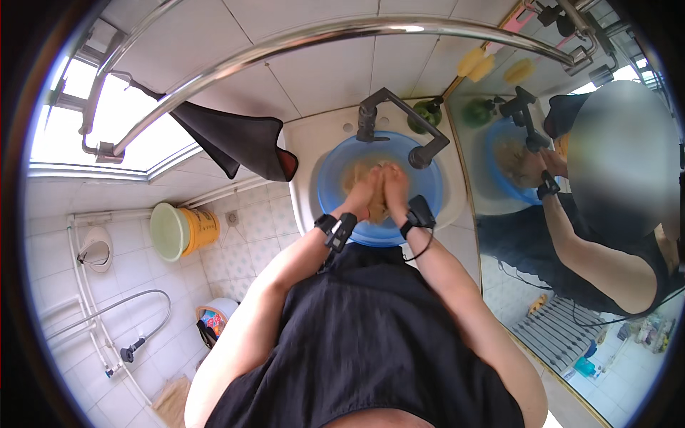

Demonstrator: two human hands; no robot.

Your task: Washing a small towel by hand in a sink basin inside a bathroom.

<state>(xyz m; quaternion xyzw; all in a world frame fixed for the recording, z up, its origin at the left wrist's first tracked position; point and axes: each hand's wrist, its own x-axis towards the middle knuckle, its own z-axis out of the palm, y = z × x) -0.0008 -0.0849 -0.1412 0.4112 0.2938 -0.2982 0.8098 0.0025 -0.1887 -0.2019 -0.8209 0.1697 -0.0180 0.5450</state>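
A light-blue plastic basin (432, 198) sits in the white washbasin (306, 155) before me and holds cloudy water. My left hand (364, 191) and my right hand (396, 184) are side by side inside it, gripping a wet tan cloth (378, 212). Part of the cloth shows between my hands, and more spreads to the left of them. Some of my fingers are hidden by the cloth and water. Above the basin's far right side hangs the spout of a dark grey folding faucet (367, 119). Each of my wrists wears a black strapped device.
A chrome rail (321, 40) curves across the far side. A dark cloth (230, 134) hangs left of the sink. A green bottle (425, 117) stands behind the faucet. Along the right runs a mirror (514, 235). A yellow bucket (202, 231) and a shower hose (170, 305) are at left.
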